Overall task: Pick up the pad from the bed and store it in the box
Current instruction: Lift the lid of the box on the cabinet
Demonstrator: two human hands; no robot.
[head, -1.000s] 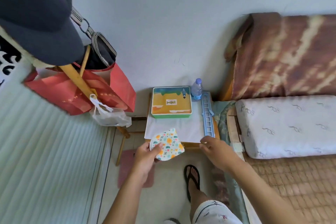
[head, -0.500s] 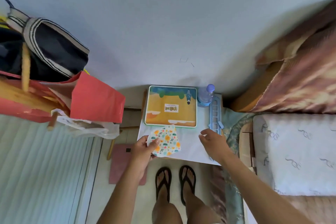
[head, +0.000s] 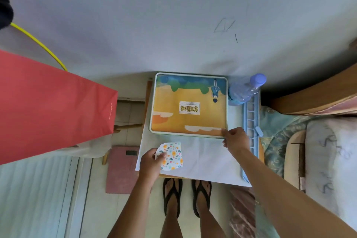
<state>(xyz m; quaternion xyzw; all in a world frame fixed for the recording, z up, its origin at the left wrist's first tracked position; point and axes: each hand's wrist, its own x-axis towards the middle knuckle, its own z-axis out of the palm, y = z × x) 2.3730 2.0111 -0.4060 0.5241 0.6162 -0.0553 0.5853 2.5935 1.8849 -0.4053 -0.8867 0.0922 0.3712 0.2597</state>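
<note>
Left hand (head: 149,162) has its grip clamped on the floral pad (head: 172,155), held over the near left edge of the white-covered worktop (head: 204,158) – box (head: 189,105) lid is down. Right hand (head: 235,139) pinches the lid's near right corner. Bottle (head: 245,89) and blue rack (head: 251,127) crowd the right edge; bare worktop between the hands

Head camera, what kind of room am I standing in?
Most likely a small bedroom, at a bedside table. A pillow and bedding lie at the right, a box and water bottle stand on the table against the wall, and a red bag hangs nearby.
</note>
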